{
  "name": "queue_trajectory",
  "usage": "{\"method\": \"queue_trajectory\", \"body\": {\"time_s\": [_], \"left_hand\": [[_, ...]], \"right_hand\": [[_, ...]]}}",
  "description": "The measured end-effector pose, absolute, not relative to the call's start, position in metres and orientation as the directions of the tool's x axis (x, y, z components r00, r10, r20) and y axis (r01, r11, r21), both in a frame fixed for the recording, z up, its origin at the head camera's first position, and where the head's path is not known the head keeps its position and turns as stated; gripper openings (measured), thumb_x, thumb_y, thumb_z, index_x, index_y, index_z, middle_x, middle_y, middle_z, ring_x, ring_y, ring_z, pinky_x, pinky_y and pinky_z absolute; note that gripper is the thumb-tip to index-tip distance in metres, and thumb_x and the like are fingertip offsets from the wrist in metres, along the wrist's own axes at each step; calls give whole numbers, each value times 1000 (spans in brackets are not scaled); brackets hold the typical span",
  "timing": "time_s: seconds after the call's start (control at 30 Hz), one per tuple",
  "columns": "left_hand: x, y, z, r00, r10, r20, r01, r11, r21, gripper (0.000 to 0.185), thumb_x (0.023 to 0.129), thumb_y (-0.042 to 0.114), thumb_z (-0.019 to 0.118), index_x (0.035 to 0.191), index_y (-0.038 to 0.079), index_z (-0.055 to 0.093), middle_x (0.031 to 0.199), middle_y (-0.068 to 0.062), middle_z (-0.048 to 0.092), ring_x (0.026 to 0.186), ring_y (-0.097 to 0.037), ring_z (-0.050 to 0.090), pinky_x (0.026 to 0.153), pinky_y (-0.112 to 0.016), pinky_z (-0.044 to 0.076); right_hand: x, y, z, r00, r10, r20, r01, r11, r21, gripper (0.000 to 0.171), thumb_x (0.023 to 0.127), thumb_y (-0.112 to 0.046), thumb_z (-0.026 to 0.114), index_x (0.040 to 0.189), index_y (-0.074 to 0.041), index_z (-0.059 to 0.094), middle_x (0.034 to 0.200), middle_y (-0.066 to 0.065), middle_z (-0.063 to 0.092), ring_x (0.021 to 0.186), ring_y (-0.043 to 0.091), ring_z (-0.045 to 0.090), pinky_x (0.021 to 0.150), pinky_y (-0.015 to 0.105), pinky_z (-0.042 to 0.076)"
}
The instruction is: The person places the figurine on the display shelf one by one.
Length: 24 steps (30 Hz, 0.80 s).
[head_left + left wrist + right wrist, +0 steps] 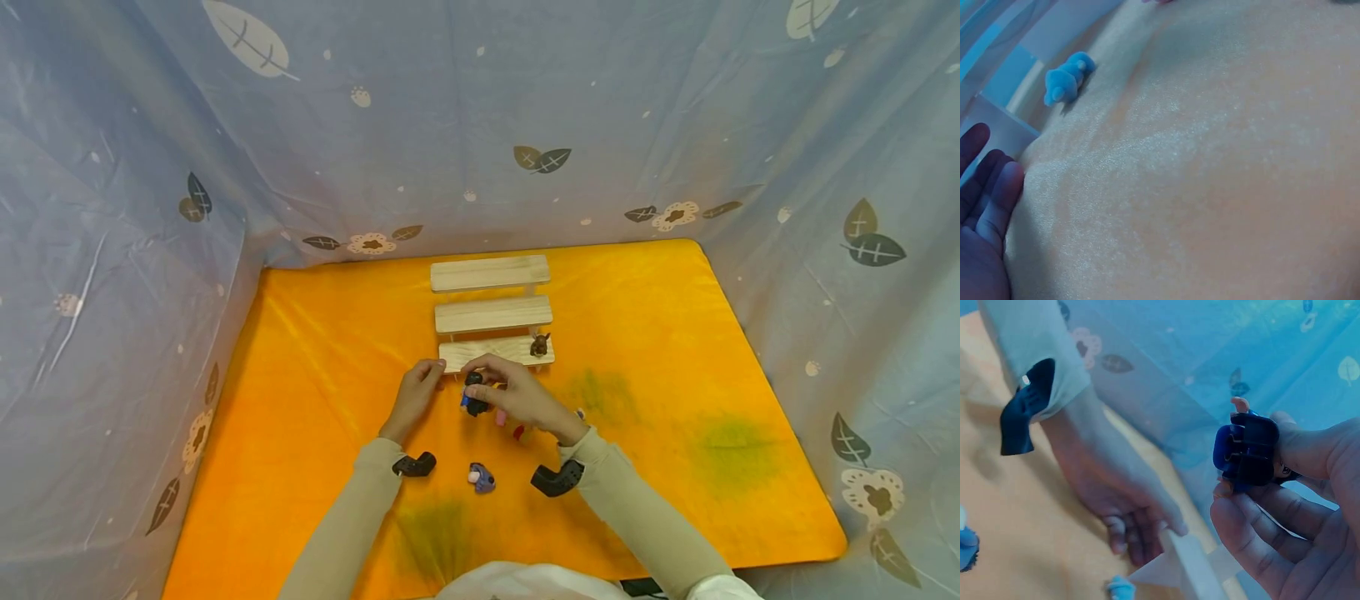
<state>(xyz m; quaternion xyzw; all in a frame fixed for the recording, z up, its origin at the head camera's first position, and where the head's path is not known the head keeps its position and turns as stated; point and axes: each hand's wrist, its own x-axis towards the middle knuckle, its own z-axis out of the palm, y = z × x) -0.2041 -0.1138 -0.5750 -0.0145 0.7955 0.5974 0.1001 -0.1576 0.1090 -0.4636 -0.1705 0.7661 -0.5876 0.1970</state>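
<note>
Right hand (525,398) is pinching a small black-and-blue figure (1246,449) in its grip just before the lowest step of the wooden stepped rack (495,352), while left hand (415,398), fingers relaxed, is touching that step's left end.

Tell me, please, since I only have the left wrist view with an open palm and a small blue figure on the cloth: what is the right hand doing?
Observer: The right hand pinches a small black and blue toy figure above the orange cloth.
Operator: Thank you. Where is the left hand relative to the shelves?
Observer: The left hand rests its fingertips against the front corner of the lowest step of a three-step wooden stand.
Operator: Is anything already on that stand?
Observer: Yes, a small brown figure stands at the right end of the lowest step.
</note>
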Motion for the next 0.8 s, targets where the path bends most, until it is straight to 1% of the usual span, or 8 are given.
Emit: {"method": "queue_trajectory", "body": {"time_s": [0.07, 0.13, 0.23, 0.3, 0.43, 0.53, 0.67, 0.8], "left_hand": [[-204, -114, -575, -979, 96, -178, -144, 284, 948, 48, 102, 52, 55, 112, 8, 69, 92, -10, 64, 84, -20, 57, 84, -33, 45], [-204, -114, -575, -979, 96, -179, -145, 283, 948, 47, 102, 52, 55, 112, 7, 68, 92, -11, 64, 84, -20, 57, 83, -33, 45], [-203, -113, -576, -980, 90, -180, -147, 286, 947, 46, 103, 49, 55, 112, 7, 69, 94, -10, 65, 84, -19, 58, 83, -32, 46], [-203, -113, -576, -980, 86, -178, -147, 285, 947, 45, 103, 47, 55, 113, 6, 69, 94, -11, 65, 84, -18, 58, 82, -32, 46], [-203, -112, -576, -981, 79, -177, -148, 284, 947, 43, 104, 45, 55, 112, 6, 69, 94, -11, 65, 83, -18, 58, 82, -31, 46], [-202, -112, -576, -981, 76, -178, -150, 282, 948, 42, 104, 45, 55, 110, 6, 69, 92, -11, 64, 83, -19, 57, 82, -31, 46], [-202, -112, -575, -982, 76, -173, -146, 279, 949, 41, 104, 44, 54, 111, 6, 69, 92, -12, 65, 82, -18, 57, 82, -31, 46], [-203, -112, -575, -983, 79, -165, -138, 269, 953, 41, 104, 44, 54, 110, 7, 69, 93, -13, 65, 82, -18, 57, 82, -32, 46]], "right_hand": [[-157, 110, -459, -872, -482, -87, -38, 244, -969, 28, 101, -25, 65, 129, -22, 62, 105, 11, 68, 51, 27, 61, 52, 44, 56], [-157, 110, -455, -882, -466, -70, -50, 240, -970, 26, 100, -25, 66, 126, -22, 63, 107, 9, 69, 65, 29, 67, 60, 39, 58], [-156, 111, -451, -899, -437, -35, -78, 239, -968, 27, 98, -25, 69, 125, -21, 63, 111, 5, 69, 90, 25, 69, 76, 35, 58], [-157, 111, -449, -907, -421, -1, -108, 234, -966, 29, 98, -24, 69, 126, -19, 63, 114, 6, 68, 99, 22, 67, 82, 34, 56], [-159, 112, -446, -910, -410, 64, -152, 186, -971, 32, 100, -17, 65, 131, -12, 62, 117, 15, 68, 80, 31, 67, 69, 40, 59], [-161, 113, -445, -910, -407, 79, -156, 160, -975, 33, 101, -14, 63, 134, -8, 63, 119, 21, 67, 65, 38, 65, 61, 41, 59], [-164, 116, -443, -923, -380, 67, -137, 160, -978, 33, 103, -15, 60, 134, -8, 63, 121, 24, 65, 63, 36, 66, 60, 35, 59], [-166, 118, -441, -937, -337, 89, -150, 157, -976, 30, 103, -13, 60, 131, -6, 65, 120, 24, 64, 66, 31, 68, 61, 37, 59]]}}
